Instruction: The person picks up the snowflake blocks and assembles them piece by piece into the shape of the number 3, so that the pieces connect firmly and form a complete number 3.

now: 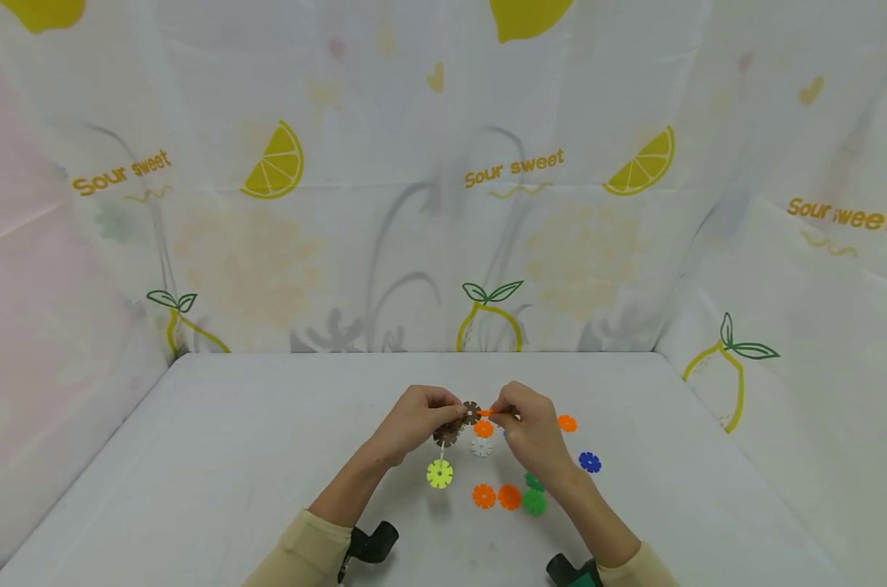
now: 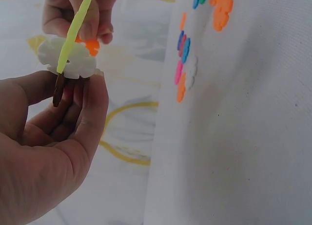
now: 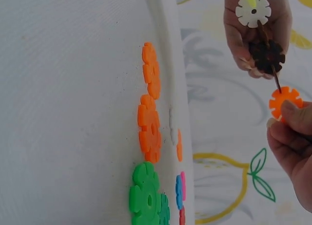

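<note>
My left hand (image 1: 414,422) grips a chain of slotted plastic flower discs, lifted above the table. In the right wrist view, a dark brown disc (image 3: 266,57) in the chain is by the left fingertips. A white disc (image 3: 253,11) comes after it, and a yellow disc (image 1: 439,474) hangs at the chain's lower end in the head view. My right hand (image 1: 535,428) pinches an orange disc (image 3: 282,99) between thumb and fingers. Its edge meets a thin brown piece of the chain in the right wrist view. Part of the chain is hidden behind the left fingers.
Loose discs lie on the white table (image 1: 267,473) below the hands: orange (image 1: 483,496), green (image 1: 535,502), white (image 1: 481,447) and, farther right, blue (image 1: 589,462) and orange (image 1: 567,423). A lemon-printed curtain (image 1: 385,269) encloses the table's back and sides.
</note>
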Tool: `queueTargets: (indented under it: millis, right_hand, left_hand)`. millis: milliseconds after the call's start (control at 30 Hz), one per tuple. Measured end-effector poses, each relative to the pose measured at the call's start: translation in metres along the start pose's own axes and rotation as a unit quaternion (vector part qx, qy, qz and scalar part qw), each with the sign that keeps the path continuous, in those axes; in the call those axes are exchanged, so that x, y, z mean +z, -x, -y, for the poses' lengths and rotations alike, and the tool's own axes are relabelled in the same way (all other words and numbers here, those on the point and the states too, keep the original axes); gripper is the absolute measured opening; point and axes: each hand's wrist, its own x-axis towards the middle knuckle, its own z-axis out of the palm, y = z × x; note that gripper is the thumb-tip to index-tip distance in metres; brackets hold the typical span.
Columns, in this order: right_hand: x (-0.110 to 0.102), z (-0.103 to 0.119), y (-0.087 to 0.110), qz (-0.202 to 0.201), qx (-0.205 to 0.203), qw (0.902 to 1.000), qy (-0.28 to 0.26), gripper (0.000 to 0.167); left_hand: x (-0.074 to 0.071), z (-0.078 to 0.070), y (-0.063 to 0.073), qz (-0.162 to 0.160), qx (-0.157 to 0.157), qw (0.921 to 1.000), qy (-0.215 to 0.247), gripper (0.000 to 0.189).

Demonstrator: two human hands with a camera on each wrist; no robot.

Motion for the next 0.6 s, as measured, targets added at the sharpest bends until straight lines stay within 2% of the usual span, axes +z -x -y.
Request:
queueTargets:
  millis: [433,600]
  right_hand:
    - [-0.0002,0.0029,-0.0005,0.013,0.01,0.9999,0.004,0.029]
    - [-0.0034,0.0043,-0.0021,0.028,0.034,0.999,-0.01,0.026]
  left_hand:
    - [-0.0016,-0.0013,-0.0003,0.019,-0.01,0.9998,0.003,0.02]
    - [-0.0029,-0.0037,-0.0006,0.02,-0.011,0.9997,0.007,0.02]
